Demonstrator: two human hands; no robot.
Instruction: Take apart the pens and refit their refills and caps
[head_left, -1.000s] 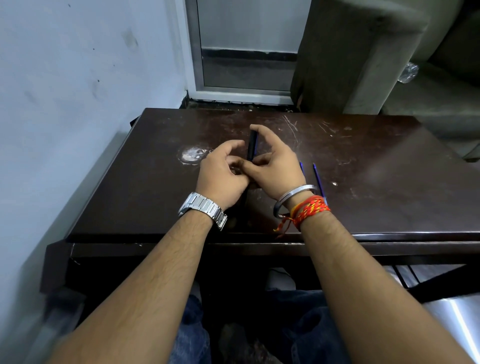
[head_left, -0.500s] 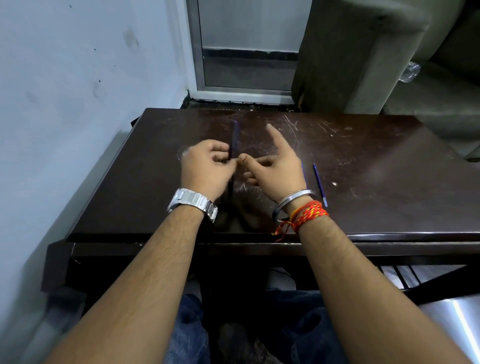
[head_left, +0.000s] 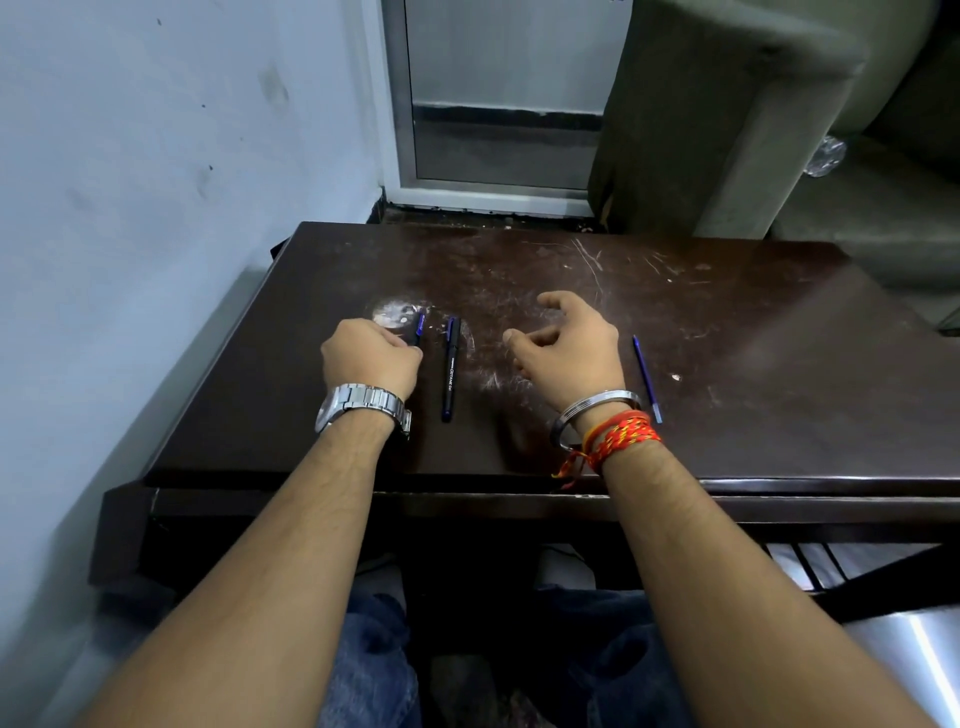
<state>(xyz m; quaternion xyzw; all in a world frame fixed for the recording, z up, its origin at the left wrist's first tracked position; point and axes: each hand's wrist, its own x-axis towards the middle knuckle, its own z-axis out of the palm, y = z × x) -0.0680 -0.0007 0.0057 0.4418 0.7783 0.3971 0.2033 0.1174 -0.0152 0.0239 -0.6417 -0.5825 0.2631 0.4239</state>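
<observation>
A black capped pen (head_left: 450, 370) lies lengthwise on the dark wooden table (head_left: 753, 374), between my two hands. My left hand (head_left: 370, 358) is curled and holds a second black-and-blue pen (head_left: 417, 329), whose far end pokes out past my fingers; most of it is hidden under the hand. My right hand (head_left: 567, 345) hovers just above the table with loosely bent fingers and holds nothing. A thin blue refill (head_left: 647, 379) lies to the right of my right wrist.
A pale wall runs along the table's left side. A grey-green sofa (head_left: 737, 119) stands behind the table's far right, and a door frame (head_left: 498, 104) behind its far edge. The near table edge is at my forearms, with my knees below it.
Both hands were together on one pen; they have parted. A pen now lies on the table between them, my left hand has moved left with another pen, and my right hand is free.
</observation>
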